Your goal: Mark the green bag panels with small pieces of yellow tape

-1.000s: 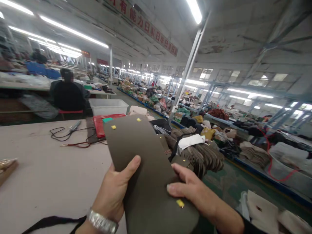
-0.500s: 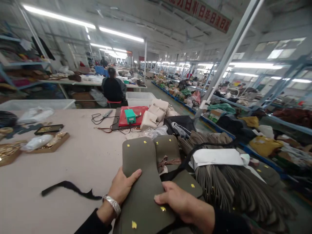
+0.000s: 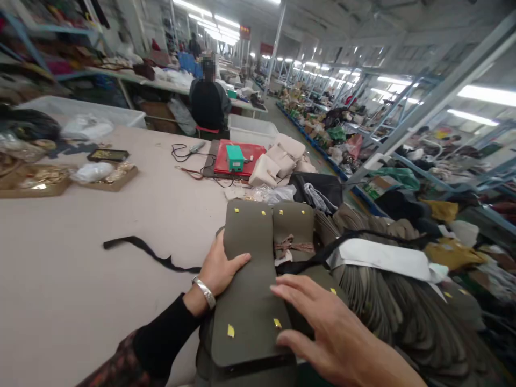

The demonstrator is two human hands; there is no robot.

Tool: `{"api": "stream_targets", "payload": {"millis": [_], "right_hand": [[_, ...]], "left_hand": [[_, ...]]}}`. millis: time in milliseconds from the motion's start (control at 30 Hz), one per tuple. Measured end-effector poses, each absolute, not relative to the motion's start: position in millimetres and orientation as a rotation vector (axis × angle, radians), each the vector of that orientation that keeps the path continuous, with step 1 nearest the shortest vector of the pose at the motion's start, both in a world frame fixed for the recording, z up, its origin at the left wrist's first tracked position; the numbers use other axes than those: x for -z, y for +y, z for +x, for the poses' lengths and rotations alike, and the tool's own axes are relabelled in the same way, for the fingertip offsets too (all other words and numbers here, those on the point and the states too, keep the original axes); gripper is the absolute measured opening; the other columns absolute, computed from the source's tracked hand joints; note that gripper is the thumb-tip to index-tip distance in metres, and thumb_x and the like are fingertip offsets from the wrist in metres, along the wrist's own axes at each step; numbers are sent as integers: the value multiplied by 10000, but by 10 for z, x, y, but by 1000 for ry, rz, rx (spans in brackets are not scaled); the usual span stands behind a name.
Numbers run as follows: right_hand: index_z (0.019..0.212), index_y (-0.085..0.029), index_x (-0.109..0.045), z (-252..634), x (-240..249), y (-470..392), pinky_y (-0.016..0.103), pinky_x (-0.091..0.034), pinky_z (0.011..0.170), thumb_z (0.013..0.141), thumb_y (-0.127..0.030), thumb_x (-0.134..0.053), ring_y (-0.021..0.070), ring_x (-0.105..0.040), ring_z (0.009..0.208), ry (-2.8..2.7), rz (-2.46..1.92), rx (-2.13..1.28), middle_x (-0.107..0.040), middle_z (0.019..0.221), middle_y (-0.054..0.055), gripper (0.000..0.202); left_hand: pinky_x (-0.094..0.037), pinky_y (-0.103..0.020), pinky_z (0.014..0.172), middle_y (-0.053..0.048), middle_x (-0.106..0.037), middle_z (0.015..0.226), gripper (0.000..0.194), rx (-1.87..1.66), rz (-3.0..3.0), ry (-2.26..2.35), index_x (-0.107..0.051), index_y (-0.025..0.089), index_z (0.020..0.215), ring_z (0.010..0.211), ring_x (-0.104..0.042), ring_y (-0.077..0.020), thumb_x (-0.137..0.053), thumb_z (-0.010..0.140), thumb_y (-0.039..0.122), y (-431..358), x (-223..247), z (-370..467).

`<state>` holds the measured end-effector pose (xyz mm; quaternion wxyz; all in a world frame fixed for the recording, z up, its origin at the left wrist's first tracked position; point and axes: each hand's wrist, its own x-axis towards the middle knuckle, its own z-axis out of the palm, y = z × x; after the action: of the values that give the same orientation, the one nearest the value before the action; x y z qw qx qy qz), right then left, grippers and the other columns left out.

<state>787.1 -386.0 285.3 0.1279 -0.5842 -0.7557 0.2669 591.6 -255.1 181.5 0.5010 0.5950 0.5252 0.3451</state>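
A long olive-green panel (image 3: 252,279) with rounded corners and small yellow marks near its ends lies on top of more such panels. My left hand (image 3: 221,263), with a silver bracelet at the wrist, grips its left edge, thumb on top and fingers out of sight beyond the edge. Over the right edge is my right hand (image 3: 322,322), fingers and thumb spread, holding nothing. A second olive panel (image 3: 293,215), tied with a brown strip, lies beside the first. A black cloth strip (image 3: 149,250) runs beneath the panels.
Bundled olive pieces with a white paper band (image 3: 381,258) lie at right. Farther back are a green box (image 3: 234,158) on a red pad, cream bags (image 3: 266,169), and cardboard trays of metal parts (image 3: 36,180) at left. A person (image 3: 207,102) sits beyond the table.
My right hand has let go of the panel's right edge and opened. My left hand keeps its hold. The view has tilted down and turned left.
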Motion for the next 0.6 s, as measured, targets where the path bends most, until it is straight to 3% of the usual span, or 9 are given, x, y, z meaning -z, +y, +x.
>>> {"api": "stream_targets", "payload": {"millis": [133, 300, 467, 600], "right_hand": [[1347, -214, -484, 8078, -2755, -3371, 399, -366, 1090, 928, -390, -481, 237, -447, 1301, -2097, -1663, -540, -506, 1390, 104, 454], [1397, -131, -430, 8142, -2655, -2203, 457, -288, 1122, 914, -519, -447, 285, -398, 1341, -2209, -1628, -391, -447, 1440, 161, 619], [1223, -147, -620, 7769, -2504, -1408, 437, -349, 1074, 920, -558, -408, 298, -523, 1226, -2487, -1569, -792, -598, 1301, 124, 553], [986, -188, -730, 7651, -2374, -1162, 406, -414, 1014, 898, -554, -465, 254, -630, 1050, -2510, -1496, -1103, -711, 1090, 73, 461]], "left_hand": [[-383, -434, 1066, -119, -548, 1323, 839, -822, 1450, 1196, -321, 187, 1403, 1208, -538, -269, -713, 679, 348, -2552, -1793, 5883], [-324, -435, 1111, -112, -500, 1370, 848, -873, 1467, 1181, -296, 194, 1434, 1282, -461, -268, -694, 693, 309, -2624, -1760, 5889], [-284, -451, 1143, -138, -434, 1423, 799, -855, 1470, 1232, -308, 172, 1450, 1329, -403, -284, -649, 742, 318, -2696, -1856, 5832], [-266, -456, 1156, -129, -317, 1524, 810, -762, 1524, 1107, -278, 193, 1475, 1399, -306, -293, -617, 801, 487, -3019, -1860, 5416]]}}
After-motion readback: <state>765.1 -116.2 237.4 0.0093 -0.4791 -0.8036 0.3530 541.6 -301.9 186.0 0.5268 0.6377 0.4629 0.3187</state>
